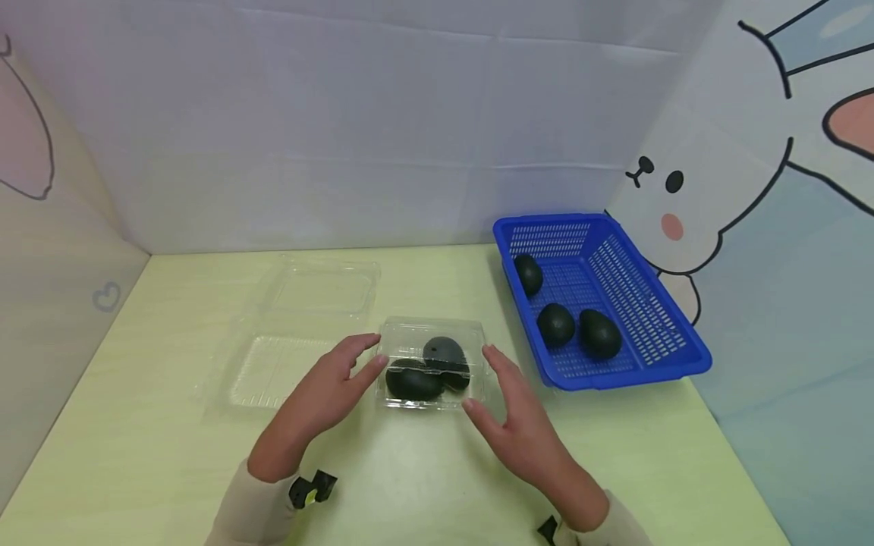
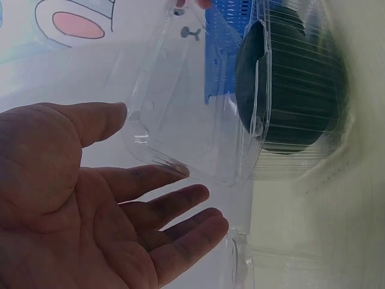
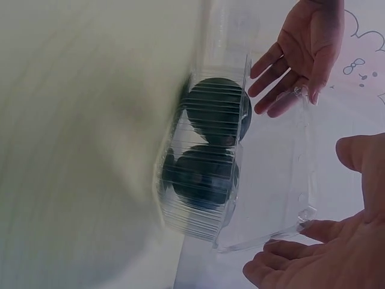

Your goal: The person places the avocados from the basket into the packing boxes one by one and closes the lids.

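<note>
A clear plastic clamshell box (image 1: 399,327) stands on the table between the two hands. Inside its ribbed base lie two dark avocados (image 1: 413,384), side by side. Both wrist views show the see-through lid (image 2: 186,120) raised at an angle above the base. My left hand (image 1: 333,390) is at the lid's left side, thumb and index fingertip right at its edge, fingers extended. On the opposite side, my right hand (image 1: 517,425) has its fingers stretched out, with a fingertip (image 3: 316,230) at the lid's corner and the thumb held apart.
A blue perforated basket (image 1: 635,377) stands at the right, holding three more dark avocados (image 1: 600,334). Left of the box, another clear clamshell (image 1: 266,371) lies opened out flat. White cloth walls (image 1: 341,114) with cartoon drawings border the pale table (image 1: 382,485).
</note>
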The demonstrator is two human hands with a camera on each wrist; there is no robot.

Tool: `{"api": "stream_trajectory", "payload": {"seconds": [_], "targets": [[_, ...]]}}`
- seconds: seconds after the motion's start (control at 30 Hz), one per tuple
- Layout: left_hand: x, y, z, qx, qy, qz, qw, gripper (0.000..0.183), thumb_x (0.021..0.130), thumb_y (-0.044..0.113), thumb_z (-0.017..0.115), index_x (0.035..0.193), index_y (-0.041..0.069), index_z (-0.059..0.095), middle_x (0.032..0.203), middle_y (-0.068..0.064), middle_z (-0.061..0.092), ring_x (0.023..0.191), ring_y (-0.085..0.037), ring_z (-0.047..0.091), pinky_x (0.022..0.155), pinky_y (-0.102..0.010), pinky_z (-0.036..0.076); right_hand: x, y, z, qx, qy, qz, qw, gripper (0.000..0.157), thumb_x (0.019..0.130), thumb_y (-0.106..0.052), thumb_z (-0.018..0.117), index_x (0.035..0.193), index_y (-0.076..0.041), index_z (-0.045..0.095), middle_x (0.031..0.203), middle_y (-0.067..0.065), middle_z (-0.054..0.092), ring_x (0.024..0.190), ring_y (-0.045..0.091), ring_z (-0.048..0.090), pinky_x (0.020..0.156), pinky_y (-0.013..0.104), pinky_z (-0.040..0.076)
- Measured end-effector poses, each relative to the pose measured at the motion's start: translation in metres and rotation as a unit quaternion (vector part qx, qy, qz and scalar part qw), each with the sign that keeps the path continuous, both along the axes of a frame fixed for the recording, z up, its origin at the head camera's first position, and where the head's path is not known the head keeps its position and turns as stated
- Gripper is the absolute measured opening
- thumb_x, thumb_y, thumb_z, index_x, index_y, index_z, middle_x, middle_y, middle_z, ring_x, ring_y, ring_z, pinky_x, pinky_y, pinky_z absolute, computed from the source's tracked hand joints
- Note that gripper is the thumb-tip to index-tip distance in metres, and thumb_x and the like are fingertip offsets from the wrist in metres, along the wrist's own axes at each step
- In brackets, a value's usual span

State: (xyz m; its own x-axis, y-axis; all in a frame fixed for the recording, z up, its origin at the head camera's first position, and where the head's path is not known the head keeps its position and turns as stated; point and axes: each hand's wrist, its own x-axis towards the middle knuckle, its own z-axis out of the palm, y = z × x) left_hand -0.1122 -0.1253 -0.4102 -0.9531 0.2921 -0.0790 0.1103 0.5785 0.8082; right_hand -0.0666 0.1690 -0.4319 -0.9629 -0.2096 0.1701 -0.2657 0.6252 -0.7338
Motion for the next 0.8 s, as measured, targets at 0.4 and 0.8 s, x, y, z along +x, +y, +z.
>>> {"api": "stream_trajectory", "payload": {"seconds": [0.4,0.8], "targets": [[0.008,0.01,-0.011,0.005,-0.002,0.003,1.0,0.057,0.103,0.015,0.065,0.152,-0.004,0.043,0.155,-0.022,0.043,0.131,-0.046,0.053,0.105,-0.056,0.047,0.009,-0.002,-0.006,0.019,-0.023,0.0,1.0,0.071,0.101,-0.036,0.069,0.159,-0.01,0.038,0.166,0.015,0.03,0.152,0.035,0.028,0.116,0.063,0.031],[0.015,0.02,-0.021,0.004,0.018,0.025,0.9995,0.056,0.099,0.004,0.068,0.149,-0.006,0.045,0.149,-0.024,0.046,0.128,-0.044,0.056,0.101,-0.054,0.051,0.013,0.0,-0.014,0.039,-0.024,0.001,0.999,0.069,0.1,-0.036,0.07,0.157,-0.01,0.042,0.165,0.015,0.031,0.152,0.037,0.028,0.116,0.064,0.03]]}}
